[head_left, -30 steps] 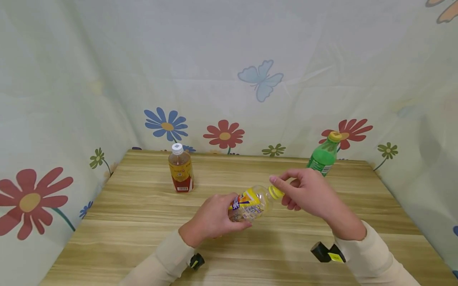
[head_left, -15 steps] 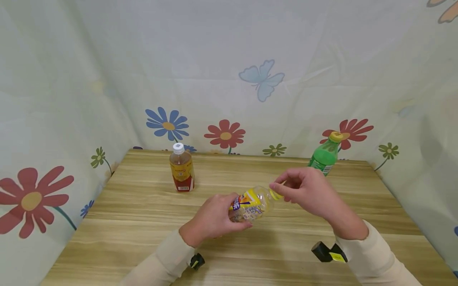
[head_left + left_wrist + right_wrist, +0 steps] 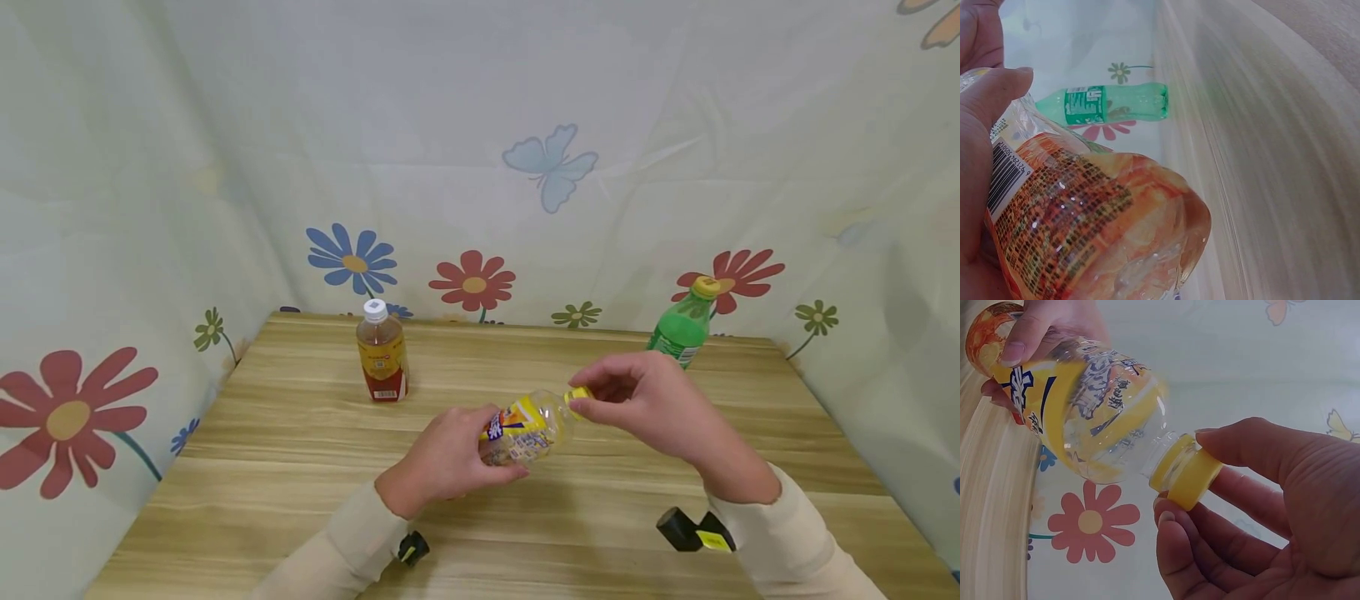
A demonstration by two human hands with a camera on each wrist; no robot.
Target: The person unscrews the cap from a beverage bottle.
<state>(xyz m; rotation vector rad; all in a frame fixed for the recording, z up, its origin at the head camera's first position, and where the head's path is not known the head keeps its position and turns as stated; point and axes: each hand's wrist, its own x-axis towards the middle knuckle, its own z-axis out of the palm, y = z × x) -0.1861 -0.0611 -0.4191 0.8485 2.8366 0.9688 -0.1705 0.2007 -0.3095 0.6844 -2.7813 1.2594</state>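
Observation:
My left hand (image 3: pixel 450 457) grips the body of a clear plastic drink bottle (image 3: pixel 522 427) with a yellow and orange label. It holds the bottle tilted above the table, neck toward the right. My right hand (image 3: pixel 656 408) pinches the yellow bottle cap (image 3: pixel 1195 477) between thumb and fingers. In the right wrist view, a strip of clear neck shows between the cap and the yellow ring (image 3: pixel 1172 461) below it. From the left wrist, the bottle's orange base (image 3: pixel 1141 231) fills the foreground, and the cap is out of sight.
A tea bottle (image 3: pixel 382 362) with a white cap stands upright at the back left of the wooden table (image 3: pixel 300 467). Behind my right hand stands a green bottle (image 3: pixel 681 327) with a yellow cap, its lower part hidden. A flowered curtain (image 3: pixel 420 167) surrounds the table.
My right hand's fingers have shifted around the cap, and more of the cap now shows in the head view. The left hand and the bottle stay in place.

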